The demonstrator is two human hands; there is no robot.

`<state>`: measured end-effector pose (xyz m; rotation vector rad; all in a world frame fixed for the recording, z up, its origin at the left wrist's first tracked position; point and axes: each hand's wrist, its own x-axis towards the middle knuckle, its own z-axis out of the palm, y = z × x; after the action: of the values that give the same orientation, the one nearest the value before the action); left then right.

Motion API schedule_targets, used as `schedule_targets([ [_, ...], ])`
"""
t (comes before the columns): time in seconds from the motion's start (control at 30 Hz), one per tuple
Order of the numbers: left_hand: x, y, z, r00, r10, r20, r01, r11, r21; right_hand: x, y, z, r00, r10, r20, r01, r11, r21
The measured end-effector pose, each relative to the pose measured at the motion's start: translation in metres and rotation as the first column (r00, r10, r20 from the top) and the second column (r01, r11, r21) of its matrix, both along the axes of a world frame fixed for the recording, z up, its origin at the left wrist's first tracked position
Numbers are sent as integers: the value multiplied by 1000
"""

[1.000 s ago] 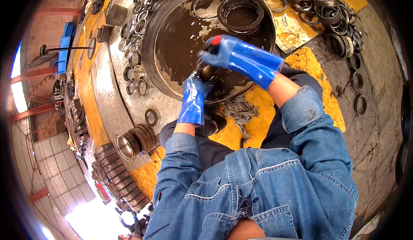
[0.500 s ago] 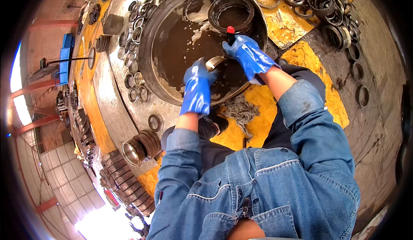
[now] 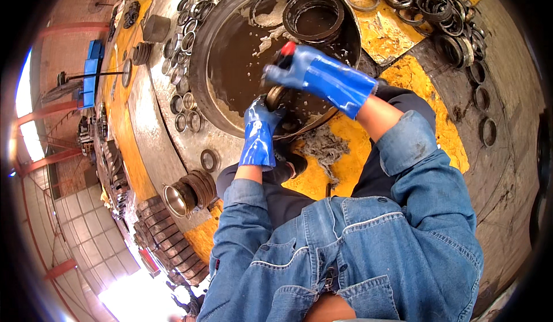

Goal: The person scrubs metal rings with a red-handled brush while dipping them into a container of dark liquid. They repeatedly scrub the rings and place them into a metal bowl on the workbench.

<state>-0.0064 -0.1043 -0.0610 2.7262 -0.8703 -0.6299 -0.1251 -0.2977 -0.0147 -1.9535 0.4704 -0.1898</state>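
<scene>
Both of my hands wear blue rubber gloves over a large round basin [image 3: 200, 71] of dark, murky liquid. My left hand [image 3: 262, 123] is closed around a metal ring [image 3: 275, 96] above the near part of the basin. In my right hand [image 3: 302, 71] is a tool with a red-and-black handle [image 3: 287, 49], its red end pointing up. The tool's working end is hidden by the glove beside the ring. A stack of dark, wet rings [image 3: 288, 19] stands in the far right of the basin.
Several small metal rings [image 3: 188, 42] lie along the basin's left side. A heap of larger rings [image 3: 435, 2] is at the far right. A grey rag [image 3: 325, 149] lies on the yellow sheet [image 3: 443, 120] near my legs. Stacked rings [image 3: 199, 189] stand at the left.
My right hand has swung left with the tool, over the ring. My left hand has come slightly nearer to me, and the ring is now tilted more upright.
</scene>
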Motion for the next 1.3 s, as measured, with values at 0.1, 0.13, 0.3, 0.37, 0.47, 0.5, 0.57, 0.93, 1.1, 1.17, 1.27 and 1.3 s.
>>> schedule_targets([
  [0.1, 2, 2, -8, 998, 27, -55, -30, 998, -61, 14, 26, -9, 995, 96, -41, -104, 948, -302],
  [0.13, 4, 5, -12, 998, 30, -61, -35, 996, -83, 14, 21, -13, 997, 35, -75, -53, 965, -258],
  [0.3, -2, -3, 1, 999, -9, 31, 9, 1000, -8, 2, -26, -46, 940, -245, -237, 147, 918, -367],
  [0.37, -2, -4, 1, 998, -45, 47, 45, 999, 10, 6, -31, -51, 918, -269, -290, 154, 918, -364],
  [0.47, 2, 0, -6, 999, -40, 33, 39, 999, 28, 12, -6, -28, 993, -108, -57, 96, 979, -180],
  [0.5, 4, -3, -11, 999, -44, 20, 44, 999, 28, 14, 8, -33, 980, -95, 172, 137, 957, -256],
  [0.57, 16, 13, -31, 998, -58, -8, 58, 998, -17, 28, 21, -24, 975, 164, 151, -92, 912, -400],
  [0.93, 5, -1, -9, 999, -30, -16, 30, 999, 20, 26, -4, -18, 998, -50, -42, 35, 953, -300],
  [1.1, 10, 1, -13, 998, -21, -65, 22, 1000, 7, 12, 31, -15, 999, 40, -25, -46, 954, -296],
  [1.17, 9, 2, -14, 999, -48, -21, 49, 998, 45, 6, 15, -28, 984, -117, -138, 87, 975, -204],
  [1.27, 2, 2, -5, 999, -46, 24, 46, 999, 11, 4, -14, -47, 947, -224, -229, 188, 968, -167],
  [1.3, 0, 0, 0, 1000, -20, 2, 19, 1000, 21, 3, -19, -58, 941, -256, -222, 214, 957, -197],
])
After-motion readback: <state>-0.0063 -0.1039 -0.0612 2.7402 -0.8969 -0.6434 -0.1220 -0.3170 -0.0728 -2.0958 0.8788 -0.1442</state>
